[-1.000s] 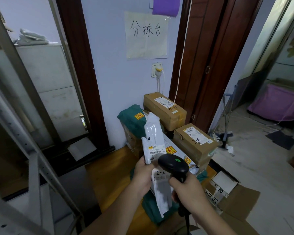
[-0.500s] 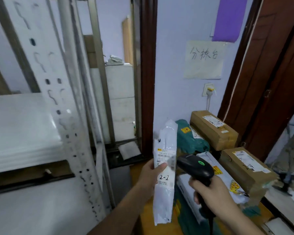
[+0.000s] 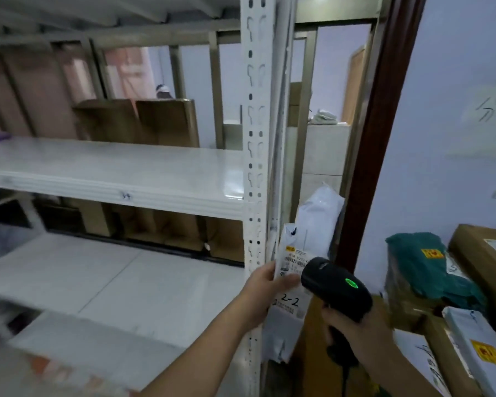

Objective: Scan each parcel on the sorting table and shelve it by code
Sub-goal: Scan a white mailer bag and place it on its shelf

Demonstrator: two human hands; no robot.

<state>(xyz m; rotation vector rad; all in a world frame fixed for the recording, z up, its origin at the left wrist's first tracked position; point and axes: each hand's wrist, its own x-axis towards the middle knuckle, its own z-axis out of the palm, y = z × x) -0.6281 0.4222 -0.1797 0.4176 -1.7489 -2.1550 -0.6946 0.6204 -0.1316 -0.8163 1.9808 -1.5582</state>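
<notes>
My left hand (image 3: 265, 286) holds a white plastic mailer parcel (image 3: 312, 230) upright by its left edge; a barcode label and a handwritten "2-2" show on its front. My right hand (image 3: 352, 325) grips a black handheld scanner (image 3: 337, 287) with a green light lit, its head right in front of the parcel's label. The parcel sits just right of the white upright post (image 3: 255, 138) of a metal shelving rack. The rack's middle shelf (image 3: 112, 173) and lower shelf (image 3: 98, 282) lie to the left.
More parcels are piled at the right: a green bag (image 3: 424, 262), brown boxes (image 3: 487, 253) and a white mailer (image 3: 481, 345). A dark wooden door frame (image 3: 384, 138) stands behind the held parcel. Cardboard boxes (image 3: 155, 121) stand behind the rack.
My view has swung left from the parcel pile toward the shelving rack. Both hands moved with it, still holding the parcel and scanner together; the rack now fills the left of the frame.
</notes>
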